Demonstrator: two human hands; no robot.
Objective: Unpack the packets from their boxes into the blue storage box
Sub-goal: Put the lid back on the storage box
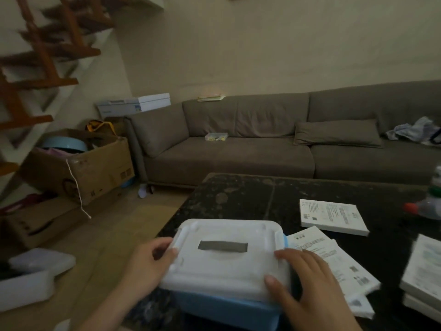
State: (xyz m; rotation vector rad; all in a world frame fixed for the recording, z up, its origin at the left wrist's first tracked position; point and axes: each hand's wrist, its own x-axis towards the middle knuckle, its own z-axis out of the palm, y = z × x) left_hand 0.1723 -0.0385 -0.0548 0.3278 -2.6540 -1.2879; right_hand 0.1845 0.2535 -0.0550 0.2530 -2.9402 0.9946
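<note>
Left hand (148, 263): I see its fingers curled round the left edge of the white lid (226, 256), lower middle of the frame.
Blue storage box (229, 309): on the desk (262, 197), bottom centre, lid on top, contents hidden.
Right hand (307, 285): fingers spread, pressing the lid's right corner, thumb on its front edge.
Flat packets (334, 261): lying loose just right of the box.
White boxes (333, 216): further right, apparently unopened.
Progress: I judge it barely begun, or the lid closing; I cannot tell.
</note>
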